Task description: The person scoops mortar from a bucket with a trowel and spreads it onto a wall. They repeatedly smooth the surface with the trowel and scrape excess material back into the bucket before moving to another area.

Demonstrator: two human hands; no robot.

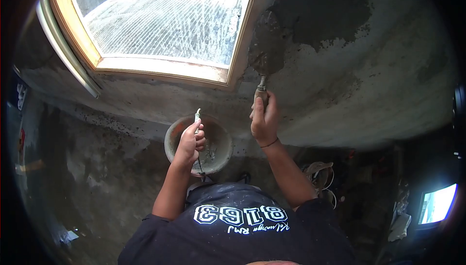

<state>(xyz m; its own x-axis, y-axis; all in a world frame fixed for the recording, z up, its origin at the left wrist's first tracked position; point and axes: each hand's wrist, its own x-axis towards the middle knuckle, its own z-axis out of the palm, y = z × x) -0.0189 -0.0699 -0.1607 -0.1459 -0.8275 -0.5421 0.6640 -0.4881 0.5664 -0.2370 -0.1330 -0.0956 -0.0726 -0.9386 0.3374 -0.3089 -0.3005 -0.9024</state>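
Observation:
My right hand (265, 117) is wrapped round the handle of a trowel (267, 47). The trowel's broad, mortar-smeared blade points up and lies over the grey wall, just right of the window frame. A wide patch of dark, wet mortar (320, 15) shows on the wall to the right of the blade. My left hand (189, 144) is closed round the pale handle of a hand tool (197, 115), with a thin dark shaft showing below the fist; I cannot tell its kind. Under that hand stands a round bucket (224, 151) with grey residue inside.
A wooden-framed window (160, 66) fills the upper left, with a corrugated roof outside. A pale pipe-like strip (63, 51) runs beside it. Behind my right arm lies a coil of cord or hoops (320, 173). The floor (107, 192) is stained grey.

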